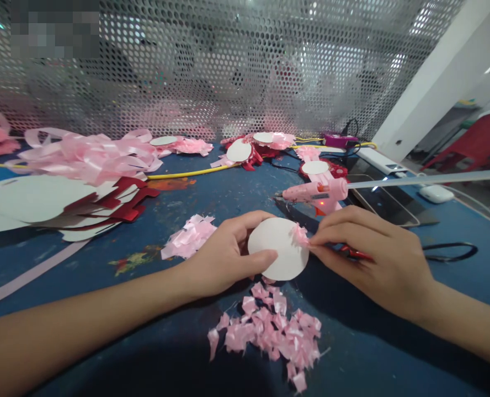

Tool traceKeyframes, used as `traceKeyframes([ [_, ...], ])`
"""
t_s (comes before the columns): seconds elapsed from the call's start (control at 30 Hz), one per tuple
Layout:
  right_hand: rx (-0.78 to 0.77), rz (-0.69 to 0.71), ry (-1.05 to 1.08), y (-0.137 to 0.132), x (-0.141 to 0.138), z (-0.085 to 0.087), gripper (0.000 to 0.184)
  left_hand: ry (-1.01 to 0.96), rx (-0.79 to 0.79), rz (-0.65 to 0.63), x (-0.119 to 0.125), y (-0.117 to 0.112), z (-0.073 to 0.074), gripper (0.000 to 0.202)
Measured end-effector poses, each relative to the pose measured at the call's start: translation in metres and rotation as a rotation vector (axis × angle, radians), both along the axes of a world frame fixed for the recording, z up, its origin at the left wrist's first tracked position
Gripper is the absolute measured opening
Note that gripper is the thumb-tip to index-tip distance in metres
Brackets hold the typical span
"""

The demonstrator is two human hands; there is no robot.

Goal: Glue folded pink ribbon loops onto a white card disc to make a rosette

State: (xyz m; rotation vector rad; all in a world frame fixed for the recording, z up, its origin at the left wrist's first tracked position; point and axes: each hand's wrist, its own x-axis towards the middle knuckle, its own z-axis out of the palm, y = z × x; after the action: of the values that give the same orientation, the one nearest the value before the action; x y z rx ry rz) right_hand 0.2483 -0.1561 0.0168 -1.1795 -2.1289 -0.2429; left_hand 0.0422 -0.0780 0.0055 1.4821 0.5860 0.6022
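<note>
My left hand grips a round white card disc by its left side, thumb on top. Against the disc's upper right edge, my right hand pinches a small pink ribbon piece. Just below the disc lies a loose heap of pink ribbon bits. Beyond the left hand sits a small stack of cut pink ribbon squares. A pink hot glue gun with a long clear glue stick stands behind my right hand. Red-handled scissors are partly hidden under that hand.
At the left are a stack of white card cut-outs with dark red parts and a pile of pink ribbon. Several decorated pieces with white discs line the back, before a perforated metal sheet. A yellow cable crosses the table.
</note>
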Motion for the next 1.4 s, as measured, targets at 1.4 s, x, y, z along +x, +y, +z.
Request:
traceKeyframes([
  [1.4,-0.579,-0.263,0.105,0.045,0.046,-0.004,0.03,-0.14,-0.124,0.23,0.002,0.013,-0.009,0.032],
])
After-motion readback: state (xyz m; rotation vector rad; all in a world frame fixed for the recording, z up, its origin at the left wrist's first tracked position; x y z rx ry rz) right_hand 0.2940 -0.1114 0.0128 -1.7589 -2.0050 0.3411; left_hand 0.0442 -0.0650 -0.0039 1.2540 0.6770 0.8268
